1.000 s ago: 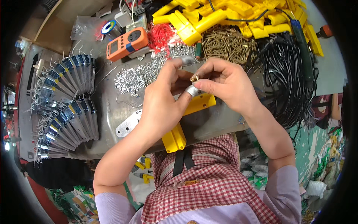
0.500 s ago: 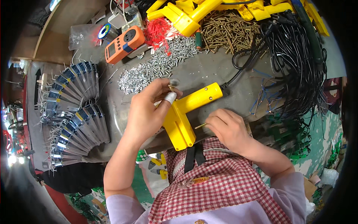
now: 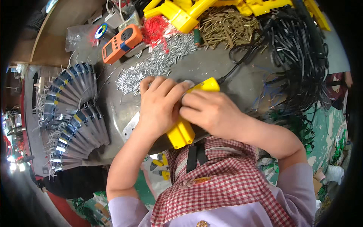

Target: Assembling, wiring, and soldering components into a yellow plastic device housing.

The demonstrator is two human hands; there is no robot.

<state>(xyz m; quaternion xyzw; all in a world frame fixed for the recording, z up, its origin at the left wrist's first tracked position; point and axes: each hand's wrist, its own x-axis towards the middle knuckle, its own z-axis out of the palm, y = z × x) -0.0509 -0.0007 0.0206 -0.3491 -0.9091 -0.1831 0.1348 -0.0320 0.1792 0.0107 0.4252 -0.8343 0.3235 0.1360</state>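
A yellow T-shaped plastic housing (image 3: 180,135) stands out over the near edge of the bench, its handle (image 3: 207,84) pointing right with a black cord (image 3: 230,72) leaving its end. My left hand (image 3: 160,106) grips the housing's upper part, fingers curled over it and covering its far end. Close against those fingers, my right hand (image 3: 214,111) is closed in a pinch over the junction of handle and body. Whatever lies between the right fingertips is hidden.
Small silver screws and nuts (image 3: 151,66) lie in a heap beyond my hands, brass-coloured long screws (image 3: 227,28) behind them. An orange meter (image 3: 123,43), a green-handled tool (image 3: 197,36), bundled black cables (image 3: 295,56) and fanned circuit boards in clear sleeves (image 3: 85,125) surround the work area.
My right hand has moved left and up from beside the housing onto it, and the long screw it held is now hidden. My left fingers have shifted over the housing.
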